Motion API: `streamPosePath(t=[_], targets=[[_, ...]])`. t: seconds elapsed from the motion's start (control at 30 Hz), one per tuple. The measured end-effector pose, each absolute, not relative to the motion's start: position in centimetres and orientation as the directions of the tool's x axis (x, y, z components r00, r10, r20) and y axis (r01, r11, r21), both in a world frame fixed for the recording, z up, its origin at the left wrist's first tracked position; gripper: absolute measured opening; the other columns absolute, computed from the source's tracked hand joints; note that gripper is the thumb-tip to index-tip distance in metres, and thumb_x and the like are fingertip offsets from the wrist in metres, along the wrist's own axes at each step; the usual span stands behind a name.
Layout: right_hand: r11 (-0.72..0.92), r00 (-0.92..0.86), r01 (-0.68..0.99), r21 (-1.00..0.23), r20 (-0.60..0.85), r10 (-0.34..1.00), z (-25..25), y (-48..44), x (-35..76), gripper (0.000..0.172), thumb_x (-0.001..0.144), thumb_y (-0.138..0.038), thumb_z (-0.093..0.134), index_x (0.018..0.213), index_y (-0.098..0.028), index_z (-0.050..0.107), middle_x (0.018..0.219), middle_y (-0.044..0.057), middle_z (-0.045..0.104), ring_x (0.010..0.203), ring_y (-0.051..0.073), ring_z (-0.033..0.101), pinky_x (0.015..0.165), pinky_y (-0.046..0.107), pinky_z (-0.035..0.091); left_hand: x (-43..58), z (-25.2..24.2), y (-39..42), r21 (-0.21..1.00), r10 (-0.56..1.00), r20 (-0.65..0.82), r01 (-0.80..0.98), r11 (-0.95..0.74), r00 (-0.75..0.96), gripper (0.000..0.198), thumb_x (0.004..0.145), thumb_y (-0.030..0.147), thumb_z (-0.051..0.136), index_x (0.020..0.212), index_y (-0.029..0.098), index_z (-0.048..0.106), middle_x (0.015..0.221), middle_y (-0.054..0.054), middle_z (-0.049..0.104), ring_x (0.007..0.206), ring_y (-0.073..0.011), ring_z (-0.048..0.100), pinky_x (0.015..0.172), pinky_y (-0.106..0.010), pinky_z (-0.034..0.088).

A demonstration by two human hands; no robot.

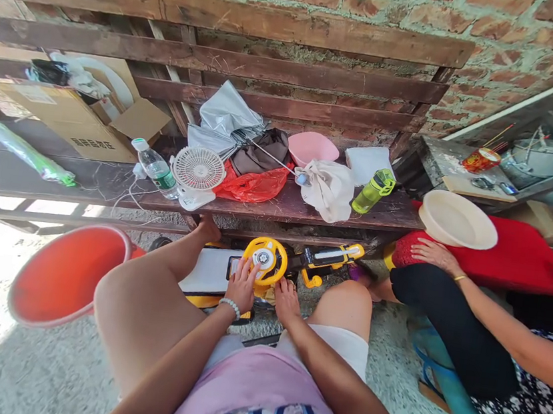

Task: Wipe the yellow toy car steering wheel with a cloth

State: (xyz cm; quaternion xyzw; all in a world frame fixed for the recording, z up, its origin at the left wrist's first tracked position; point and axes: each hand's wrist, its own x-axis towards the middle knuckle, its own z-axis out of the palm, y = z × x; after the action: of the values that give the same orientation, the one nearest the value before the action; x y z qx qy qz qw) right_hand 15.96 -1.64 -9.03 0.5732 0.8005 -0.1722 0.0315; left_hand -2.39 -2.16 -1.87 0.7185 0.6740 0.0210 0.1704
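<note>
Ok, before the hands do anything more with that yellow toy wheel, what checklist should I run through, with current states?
1. Left hand on the yellow wheel: ok, fingers rest on its rim.
2. Right hand at the wheel: ok, just below its rim; actual contact cannot tell.
3. Grip firmness: cannot tell.
4. Toy steady on the ground: cannot tell, legs hide it.
5. Other person's hand away from the toy: ok, resting on their knee.
</note>
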Motion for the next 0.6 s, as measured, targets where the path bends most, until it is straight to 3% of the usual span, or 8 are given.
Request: streamPosePath(t=[0.1,0.2,0.27,0.33,0.47,0.6], targets=[[0.118,-0.2,0.942,-0.314,-0.242,0.95,-9.8,-1.9,16.4,0.069,0.085,-0.002,0.053,0.153,-0.014,0.052,0.159,0.021,0.047,0.134,0.03,0.055,0.107,0.042,0.05,-2.6,-1.9,-2.2,0.277,0.971,-0.213,0.96,-0.042,0.104,0.087,0.084,0.007,0.058,0.166,0.018,0.03,0.177,-0.015,0.019,0.165,-0.0355,0.008,0.125,-0.054,0.037],[-0.074,-0.019,0.872,-0.484,-0.184,0.983,-10.5,-0.9,17.2,0.057,0.083,-0.009,0.053,0.139,-0.01,0.063,0.125,0.02,0.07,0.103,0.027,0.07,0.091,0.037,0.057,-2.7,-1.7,-2.2,0.277,0.965,-0.237,0.96,-0.04,0.109,0.09,0.084,0.007,0.058,0.167,0.021,0.028,0.177,-0.014,0.017,0.165,-0.0349,0.007,0.125,-0.055,0.036],[-0.108,0.019,0.825,-0.555,-0.163,0.986,-10.8,0.4,17.8,0.049,0.086,-0.013,0.049,0.131,-0.009,0.068,0.101,0.015,0.075,0.088,0.025,0.072,0.081,0.033,0.057,-2.7,-1.7,-2.2,0.273,0.962,-0.253,0.961,-0.034,0.106,0.09,0.085,0.007,0.057,0.168,0.022,0.026,0.178,-0.013,0.016,0.165,-0.0345,0.006,0.125,-0.056,0.036],[-0.107,0.007,0.81,-0.577,-0.172,0.985,-10.9,1.8,18.2,0.047,0.087,-0.014,0.046,0.128,-0.01,0.069,0.091,0.012,0.076,0.083,0.023,0.072,0.074,0.03,0.058,-2.8,-1.8,-2.2,0.271,0.961,-0.257,0.962,-0.031,0.103,0.091,0.085,0.007,0.056,0.169,0.022,0.023,0.178,-0.013,0.015,0.165,-0.0349,0.005,0.125,-0.057,0.036],[-0.19,0.046,0.794,-0.578,-0.254,0.966,-10.7,3.3,17.6,0.045,0.085,-0.012,0.045,0.122,-0.01,0.07,0.093,0.009,0.078,0.083,0.02,0.075,0.07,0.026,0.058,-2.9,-1.9,-2.3,0.266,0.964,-0.243,0.963,-0.043,0.11,0.096,0.083,0.007,0.058,0.17,0.023,0.019,0.178,-0.013,0.015,0.165,-0.0357,0.005,0.124,-0.057,0.036],[-0.249,0.101,0.817,-0.519,-0.297,0.95,-10.5,1.9,16.1,0.047,0.081,-0.013,0.055,0.125,-0.009,0.07,0.114,0.018,0.075,0.099,0.026,0.075,0.088,0.034,0.06,-2.7,-1.6,-2.2,0.259,0.954,-0.279,0.965,-0.035,0.109,0.09,0.085,0.007,0.056,0.168,0.021,0.025,0.178,-0.013,0.014,0.165,-0.0349,0.005,0.124,-0.056,0.035]])
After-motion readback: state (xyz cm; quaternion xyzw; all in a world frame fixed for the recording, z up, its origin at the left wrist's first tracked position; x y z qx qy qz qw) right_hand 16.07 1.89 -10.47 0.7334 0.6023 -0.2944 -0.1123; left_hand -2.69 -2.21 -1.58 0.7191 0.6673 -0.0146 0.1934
